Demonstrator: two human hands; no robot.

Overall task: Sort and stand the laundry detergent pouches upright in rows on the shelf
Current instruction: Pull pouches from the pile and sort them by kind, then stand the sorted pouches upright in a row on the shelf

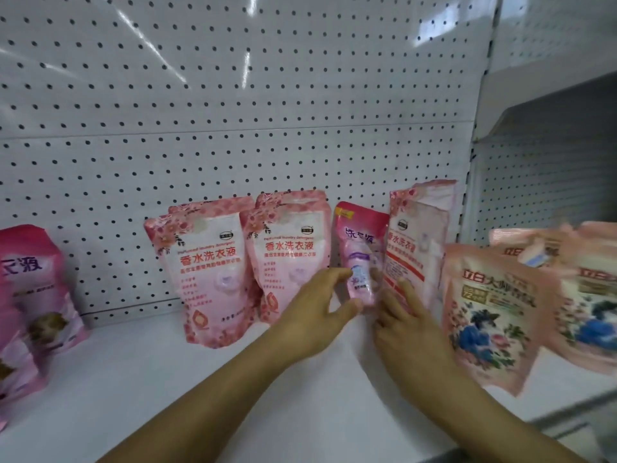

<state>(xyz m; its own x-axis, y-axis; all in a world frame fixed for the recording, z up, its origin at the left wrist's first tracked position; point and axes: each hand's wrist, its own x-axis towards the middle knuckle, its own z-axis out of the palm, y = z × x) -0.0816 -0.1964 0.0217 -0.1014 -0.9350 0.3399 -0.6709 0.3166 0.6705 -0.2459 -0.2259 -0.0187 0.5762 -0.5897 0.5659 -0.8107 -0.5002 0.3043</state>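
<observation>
Two pale pink pouches (207, 275) stand upright side by side against the pegboard back (233, 95) of the white shelf (167, 379), each with another like it behind. Both read 香水洗衣液 in red, with a smaller English line above that looks like "Perfumed laundry detergent", though it is too soft to be sure. To their right a narrower deep pink pouch (359, 252) stands turned partly sideways, 洗衣液 legible near its top and a lilac flower picture under that. Beyond it another pale pink pouch (414, 248) is angled away, with the same red heading readable only in part and a second pouch behind it.

At the right end two peach pouches lean forward, blurred; the nearer peach pouch (490, 312) shows 立白大师 in red, a small panel with "72", and blue and pink flowers below. At the far left a magenta pouch (36, 289) shows only 液 clearly.

The left hand (314, 312) reaches in from below, thumb and fingers curled round the lower left edge of the deep pink pouch, gripping it. The right hand (407, 325) comes in beside it with fingers spread and fairly straight, its fingertips against the lower part of the angled pale pink pouch and the right side of the deep pink one; it grasps nothing.
</observation>
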